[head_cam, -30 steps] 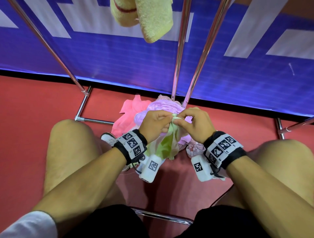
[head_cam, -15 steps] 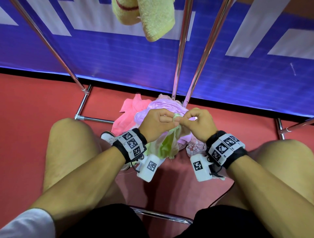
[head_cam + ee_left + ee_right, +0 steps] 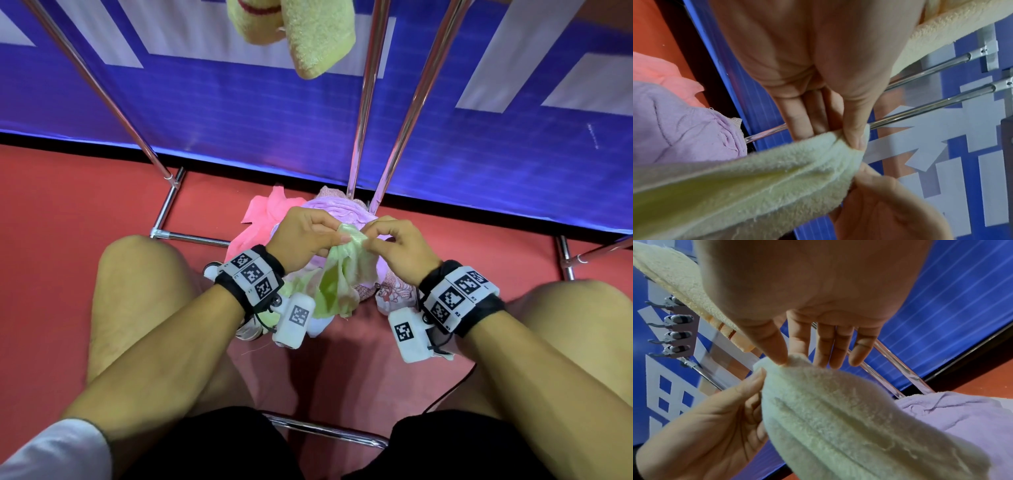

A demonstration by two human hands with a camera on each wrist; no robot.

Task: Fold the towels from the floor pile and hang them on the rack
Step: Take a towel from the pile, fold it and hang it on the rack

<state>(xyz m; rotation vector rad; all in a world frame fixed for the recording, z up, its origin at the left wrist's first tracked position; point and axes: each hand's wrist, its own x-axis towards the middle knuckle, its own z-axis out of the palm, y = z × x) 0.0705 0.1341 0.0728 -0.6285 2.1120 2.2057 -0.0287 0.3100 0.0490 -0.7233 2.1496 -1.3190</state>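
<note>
A pale green towel (image 3: 337, 274) hangs bunched between both hands, above the floor pile. My left hand (image 3: 308, 236) pinches its top edge between thumb and fingers, seen close in the left wrist view (image 3: 854, 142). My right hand (image 3: 394, 243) pinches the same edge just to the right, thumb against forefinger (image 3: 781, 360). The green towel (image 3: 838, 410) trails down from that pinch. Beneath lie a lilac towel (image 3: 339, 209), a pink towel (image 3: 263, 219) and a floral cloth (image 3: 394, 294). The chrome rack (image 3: 366, 102) rises behind the pile, with a yellow towel (image 3: 308, 31) hung on it.
A blue and white banner (image 3: 239, 113) stands behind the rack along the red floor (image 3: 68, 222). Rack base bars (image 3: 171, 205) lie left and right (image 3: 565, 260). My bare knees flank the pile, and a chair frame bar (image 3: 325, 431) runs below.
Both hands have lifted slightly and drawn a little apart along the green towel's edge, so more of that edge shows between them. The pile has not moved.
</note>
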